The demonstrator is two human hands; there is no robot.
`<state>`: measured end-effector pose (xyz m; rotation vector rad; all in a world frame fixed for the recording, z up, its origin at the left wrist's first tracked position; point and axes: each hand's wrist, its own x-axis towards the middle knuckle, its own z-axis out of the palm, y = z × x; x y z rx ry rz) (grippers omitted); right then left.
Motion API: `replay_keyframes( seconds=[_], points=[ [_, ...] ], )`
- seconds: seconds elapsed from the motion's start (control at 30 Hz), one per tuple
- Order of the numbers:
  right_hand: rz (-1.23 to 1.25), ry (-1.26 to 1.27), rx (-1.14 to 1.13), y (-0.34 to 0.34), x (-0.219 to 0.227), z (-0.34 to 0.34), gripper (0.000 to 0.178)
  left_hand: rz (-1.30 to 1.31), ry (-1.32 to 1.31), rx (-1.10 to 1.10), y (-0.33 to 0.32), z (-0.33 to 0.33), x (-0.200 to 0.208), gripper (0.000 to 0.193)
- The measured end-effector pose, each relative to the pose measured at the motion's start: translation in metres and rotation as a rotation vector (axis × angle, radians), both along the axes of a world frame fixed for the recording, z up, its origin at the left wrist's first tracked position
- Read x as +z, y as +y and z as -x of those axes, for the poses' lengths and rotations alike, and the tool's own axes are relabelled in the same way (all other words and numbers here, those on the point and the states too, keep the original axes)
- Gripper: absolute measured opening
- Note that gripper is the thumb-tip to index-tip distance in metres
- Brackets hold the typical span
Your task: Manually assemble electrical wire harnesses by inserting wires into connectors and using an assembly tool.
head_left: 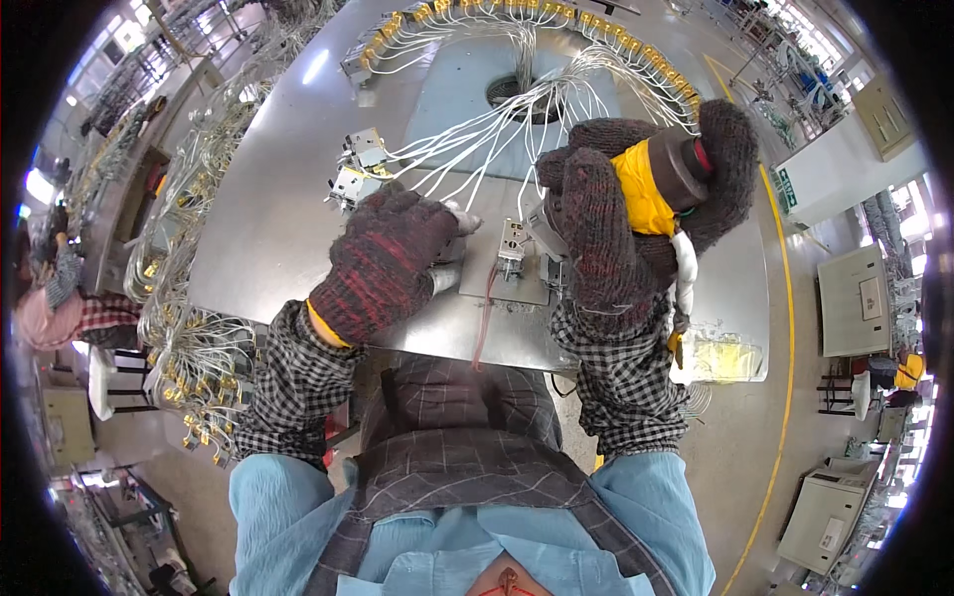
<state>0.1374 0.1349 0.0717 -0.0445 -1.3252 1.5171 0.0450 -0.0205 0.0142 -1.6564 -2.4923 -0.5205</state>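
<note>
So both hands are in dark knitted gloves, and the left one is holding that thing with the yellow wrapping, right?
Not quite: the head view shows the right hand holding the yellow-wrapped thing. The dark knitted gloves are as you say.

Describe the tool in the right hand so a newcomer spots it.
Over the right side of the metal table is the gloved right hand. It grips a dark cylindrical tool. Bright yellow wrapping sets it apart from the gray metal fixture nearby.
</note>
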Motion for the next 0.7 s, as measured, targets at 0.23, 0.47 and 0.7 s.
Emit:
replay_keyframes(
  seconds=[0.23, 0.47, 0.7],
  points=[
    [-0.428, 0.165, 0.002, 0.042, -0.019, 0.01, 0.076, -0.654, -0.983, -0.075, 0.013, -0.01, -0.016, 0.067],
    [-0.222, 0.273, -0.069, 0.064, -0.002, 0.009, 0.078, -0.431, -0.52, -0.096, 0.047, -0.011, -0.006, 0.063],
    [-0.162, 0.17, 0.044, 0.045, -0.008, 0.005, 0.075, -0.075, -0.509, 0.041, 0.046, -0.008, 0.006, 0.072]
  ],
)
